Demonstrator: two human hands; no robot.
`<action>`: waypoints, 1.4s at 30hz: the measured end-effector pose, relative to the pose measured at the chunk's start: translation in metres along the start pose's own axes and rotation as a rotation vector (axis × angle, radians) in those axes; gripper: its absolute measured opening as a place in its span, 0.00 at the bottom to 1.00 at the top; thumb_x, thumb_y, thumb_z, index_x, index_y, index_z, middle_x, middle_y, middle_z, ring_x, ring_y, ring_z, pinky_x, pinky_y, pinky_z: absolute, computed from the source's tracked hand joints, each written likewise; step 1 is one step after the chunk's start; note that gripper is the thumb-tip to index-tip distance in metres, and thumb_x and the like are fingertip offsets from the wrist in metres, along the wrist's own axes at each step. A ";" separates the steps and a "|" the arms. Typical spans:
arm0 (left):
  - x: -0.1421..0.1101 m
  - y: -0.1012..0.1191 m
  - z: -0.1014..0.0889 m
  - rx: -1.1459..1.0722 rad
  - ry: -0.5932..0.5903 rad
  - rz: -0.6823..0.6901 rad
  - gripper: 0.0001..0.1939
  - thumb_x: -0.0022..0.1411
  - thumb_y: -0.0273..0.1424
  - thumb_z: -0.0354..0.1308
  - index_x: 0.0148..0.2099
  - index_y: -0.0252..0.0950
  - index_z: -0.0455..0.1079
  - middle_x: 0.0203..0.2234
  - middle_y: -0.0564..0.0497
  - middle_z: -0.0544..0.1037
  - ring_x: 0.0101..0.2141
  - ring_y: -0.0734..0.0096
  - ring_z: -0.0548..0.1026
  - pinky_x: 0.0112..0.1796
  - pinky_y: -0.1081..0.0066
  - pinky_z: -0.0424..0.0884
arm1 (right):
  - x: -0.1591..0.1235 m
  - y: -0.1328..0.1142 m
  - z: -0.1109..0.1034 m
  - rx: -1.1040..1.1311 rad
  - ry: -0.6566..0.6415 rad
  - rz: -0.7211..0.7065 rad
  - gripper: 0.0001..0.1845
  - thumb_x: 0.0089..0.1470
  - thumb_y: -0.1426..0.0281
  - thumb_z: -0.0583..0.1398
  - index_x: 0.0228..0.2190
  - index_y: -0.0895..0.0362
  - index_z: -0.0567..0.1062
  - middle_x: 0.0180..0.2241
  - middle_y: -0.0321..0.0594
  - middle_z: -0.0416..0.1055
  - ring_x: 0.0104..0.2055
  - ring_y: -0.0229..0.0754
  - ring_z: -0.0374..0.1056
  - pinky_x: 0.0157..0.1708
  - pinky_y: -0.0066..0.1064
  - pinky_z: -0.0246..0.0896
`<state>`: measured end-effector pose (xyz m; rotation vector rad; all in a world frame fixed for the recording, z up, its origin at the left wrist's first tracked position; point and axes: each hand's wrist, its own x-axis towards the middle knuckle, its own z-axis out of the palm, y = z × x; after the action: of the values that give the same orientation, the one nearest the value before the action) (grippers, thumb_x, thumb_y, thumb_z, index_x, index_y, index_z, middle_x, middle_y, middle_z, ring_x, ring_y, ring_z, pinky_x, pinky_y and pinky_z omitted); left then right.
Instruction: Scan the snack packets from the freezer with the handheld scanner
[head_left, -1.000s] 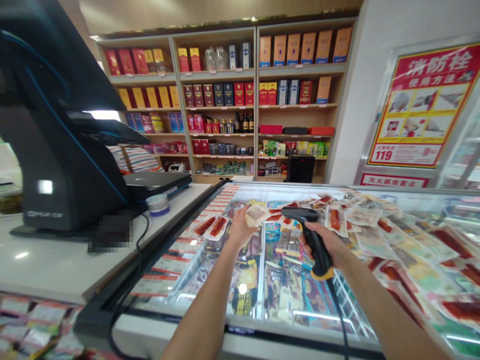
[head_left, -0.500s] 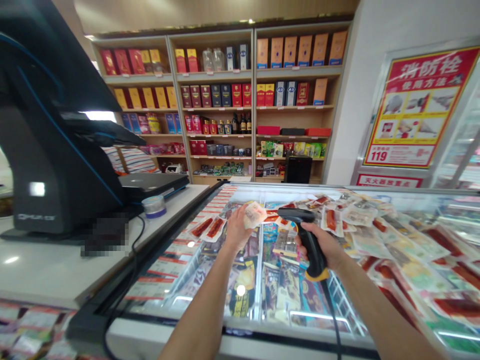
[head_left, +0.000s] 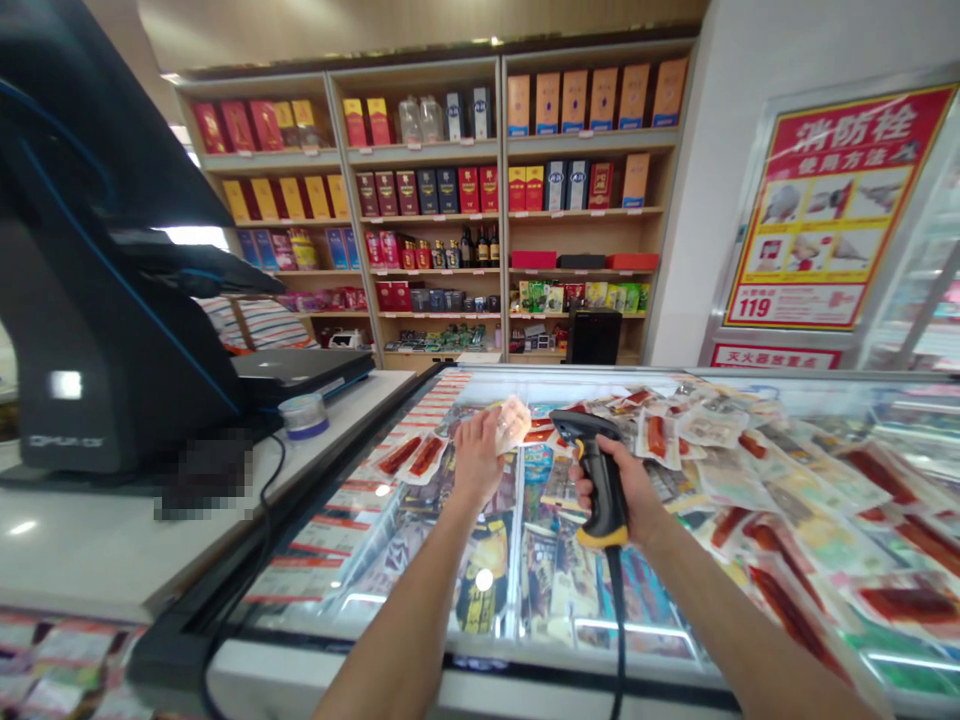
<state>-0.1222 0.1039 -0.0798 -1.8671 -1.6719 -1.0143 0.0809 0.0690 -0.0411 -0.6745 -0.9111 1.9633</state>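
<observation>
My left hand (head_left: 478,455) grips a small clear packet of pale pinkish food (head_left: 514,422), raised over the glass-topped freezer. In my right hand (head_left: 630,488) is a black and yellow barcode scanner (head_left: 600,470), its head pointing left toward the packet, with a gap between them. The scanner's cord (head_left: 617,620) runs down past the freezer's front edge. Two red sausage packets (head_left: 412,457) lie on the glass to the left of my left hand. A large spread of vacuum packets (head_left: 750,480) covers the glass right of the scanner.
On the left, a black checkout terminal (head_left: 97,330) and a roll of tape (head_left: 304,414) stand on a white counter (head_left: 67,550). Shelves of boxed bottles (head_left: 427,190) line the back wall. A red fire-hydrant poster (head_left: 836,210) hangs at right.
The packet in my left hand has turned and looks more crumpled. My right hand has shifted slightly left with the scanner, which is now more upright. The camera view has moved a little.
</observation>
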 end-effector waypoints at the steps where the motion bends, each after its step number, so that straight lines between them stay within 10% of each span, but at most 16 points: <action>1: 0.000 0.000 0.000 0.013 0.003 -0.001 0.32 0.43 0.22 0.51 0.54 0.35 0.51 0.47 0.44 0.60 0.48 0.60 0.57 0.47 0.64 0.52 | 0.000 -0.001 -0.001 0.035 -0.004 -0.007 0.14 0.47 0.60 0.48 0.24 0.58 0.64 0.17 0.34 0.64 0.15 0.30 0.58 0.15 0.22 0.55; 16: -0.003 0.008 0.012 -0.012 -0.079 -0.257 0.35 0.41 0.31 0.58 0.52 0.30 0.52 0.41 0.41 0.64 0.44 0.58 0.62 0.42 0.65 0.58 | -0.005 -0.010 0.000 0.078 0.011 0.026 0.15 0.47 0.59 0.47 0.23 0.58 0.62 0.15 0.34 0.62 0.13 0.32 0.56 0.12 0.24 0.53; 24: 0.001 -0.016 0.014 -0.181 -0.307 -0.577 0.13 0.43 0.41 0.53 0.22 0.36 0.64 0.19 0.49 0.70 0.28 0.63 0.70 0.28 0.70 0.62 | -0.005 -0.009 -0.002 0.060 -0.029 0.043 0.16 0.48 0.58 0.46 0.27 0.57 0.63 0.15 0.35 0.63 0.13 0.33 0.58 0.12 0.24 0.53; 42: 0.005 -0.016 0.007 -0.489 0.065 -0.378 0.08 0.51 0.33 0.46 0.29 0.35 0.63 0.19 0.56 0.66 0.24 0.77 0.65 0.28 0.76 0.60 | -0.009 0.001 0.000 -0.111 -0.054 0.001 0.17 0.45 0.57 0.51 0.22 0.59 0.67 0.14 0.34 0.63 0.15 0.31 0.57 0.14 0.24 0.54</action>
<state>-0.1366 0.1148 -0.0828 -1.7968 -1.9054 -1.7508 0.0844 0.0610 -0.0409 -0.6870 -1.0595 1.9509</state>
